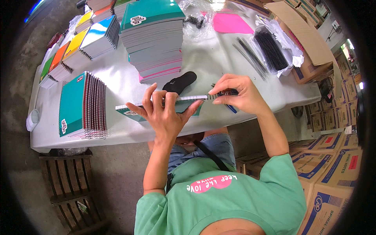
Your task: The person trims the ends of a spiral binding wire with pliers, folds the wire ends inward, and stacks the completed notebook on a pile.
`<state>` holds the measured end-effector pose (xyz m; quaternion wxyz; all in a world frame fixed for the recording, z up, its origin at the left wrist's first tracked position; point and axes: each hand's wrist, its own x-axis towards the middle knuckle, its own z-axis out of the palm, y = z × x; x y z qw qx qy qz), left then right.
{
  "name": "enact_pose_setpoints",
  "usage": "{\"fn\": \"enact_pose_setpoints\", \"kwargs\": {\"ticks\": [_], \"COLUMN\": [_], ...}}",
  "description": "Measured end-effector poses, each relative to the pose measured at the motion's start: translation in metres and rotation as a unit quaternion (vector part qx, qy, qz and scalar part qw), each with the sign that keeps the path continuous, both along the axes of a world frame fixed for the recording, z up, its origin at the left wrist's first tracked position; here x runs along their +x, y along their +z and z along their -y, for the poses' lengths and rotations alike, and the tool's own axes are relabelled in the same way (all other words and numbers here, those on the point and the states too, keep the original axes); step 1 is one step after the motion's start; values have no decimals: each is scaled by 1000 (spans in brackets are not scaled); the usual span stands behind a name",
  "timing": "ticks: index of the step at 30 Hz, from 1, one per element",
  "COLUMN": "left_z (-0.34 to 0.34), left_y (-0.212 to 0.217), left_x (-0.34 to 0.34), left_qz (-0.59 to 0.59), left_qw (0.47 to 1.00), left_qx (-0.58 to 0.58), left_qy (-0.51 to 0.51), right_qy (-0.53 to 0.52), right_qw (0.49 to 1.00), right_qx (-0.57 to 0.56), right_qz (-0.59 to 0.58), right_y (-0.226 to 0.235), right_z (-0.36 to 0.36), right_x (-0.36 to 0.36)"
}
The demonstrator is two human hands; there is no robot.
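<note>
My left hand [166, 111] holds a teal-covered notebook [133, 111] edge-up above the near edge of the white table [211, 62], fingers spread along its punched spine. My right hand [235, 92] pinches a black spiral wire coil [221, 94] at the notebook's right end, with a blue-handled tool under the fingers. A black flat pouch-like object [180, 82] lies on the table just behind the notebook.
A tall stack of unbound notebooks [154, 39] stands mid-table. Bound teal notebooks [84, 105] lie at the left, with coloured ones [78, 43] behind. Black coils [270, 49] and loose coils [250, 58] lie at right. Cardboard boxes [333, 172] crowd the right floor; a wooden crate [72, 188] sits lower left.
</note>
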<state>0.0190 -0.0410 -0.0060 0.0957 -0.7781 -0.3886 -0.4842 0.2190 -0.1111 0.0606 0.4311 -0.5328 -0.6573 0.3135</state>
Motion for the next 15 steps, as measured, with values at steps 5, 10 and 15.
{"fn": "enact_pose_setpoints", "kwargs": {"ticks": [5, 10, 15], "left_z": [1, 5, -2], "left_y": [7, 15, 8], "left_x": [7, 8, 4], "left_qz": [3, -11, -27], "left_qw": [1000, 999, 999], "left_qx": [-3, -39, -21], "left_qy": [4, 13, -13], "right_qy": [-7, 27, -18], "right_qw": [999, 990, 993], "right_qx": [32, -124, -118], "right_qz": [-14, -68, 23], "right_y": [-7, -1, 10], "right_z": [2, 2, -1], "right_x": [1, 8, -8]}}
